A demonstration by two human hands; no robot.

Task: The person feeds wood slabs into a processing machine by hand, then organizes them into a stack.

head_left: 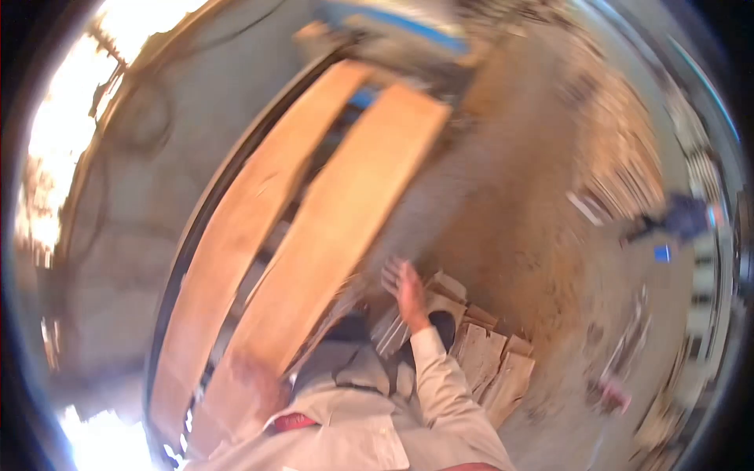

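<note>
Two long light-brown wooden planks run side by side up a dark-edged bench, a dark gap between them. My left hand (pixel 258 386) is smeared by motion at the near end of the right plank (pixel 345 212); whether it grips the wood cannot be told. The left plank (pixel 236 235) lies farther from my body. Off the right plank's edge, my right hand (pixel 405 292) is held in the air, its fingers stretched out and holding nothing visible. Below that hand are rough wooden pieces (pixel 479 353) in a pile beside my legs.
Blue-and-pale equipment (pixel 400 23) stands at the bench's far end. A stack of boards (pixel 616 145) lies at the right, with another person (pixel 683 217) and a small blue object (pixel 662 253) near it. Brown dust covers part of the floor (pixel 510 188).
</note>
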